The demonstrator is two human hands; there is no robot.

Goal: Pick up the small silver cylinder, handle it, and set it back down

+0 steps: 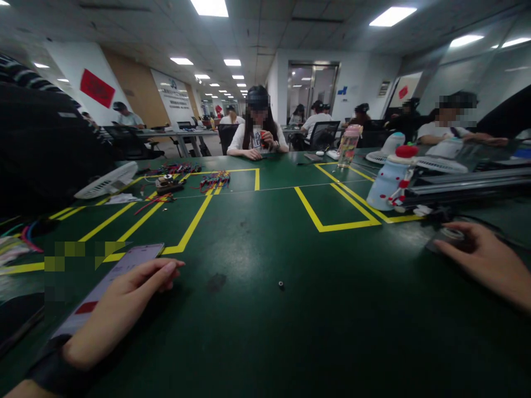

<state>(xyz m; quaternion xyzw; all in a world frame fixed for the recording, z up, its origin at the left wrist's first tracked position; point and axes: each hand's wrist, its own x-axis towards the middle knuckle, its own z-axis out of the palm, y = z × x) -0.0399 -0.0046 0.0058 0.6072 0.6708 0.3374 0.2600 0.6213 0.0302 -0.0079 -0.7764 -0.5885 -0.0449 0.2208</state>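
My left hand (139, 296) rests over a phone (118, 271) with a lit screen, at the left of the green table. Its fingers are curled in against the thumb, and nothing shows between them. At the far right, my right hand (483, 257) has thumb and fingers around a small grey object with a round, ringed top (452, 234). This object is close to the tabletop; its exact kind is unclear. Between the hands, a tiny metal ring-like piece (281, 284), perhaps a nut, lies on the table, apart from both.
Yellow tape (348, 226) marks the green table (249, 331). Wire bundles (214, 181) and a white fan (107, 181) lie back left. A blue bottle (384, 185), a pink-lidded bottle (349, 146) and metal rails (468, 185) stand or lie right. A person (257, 127) sits opposite.
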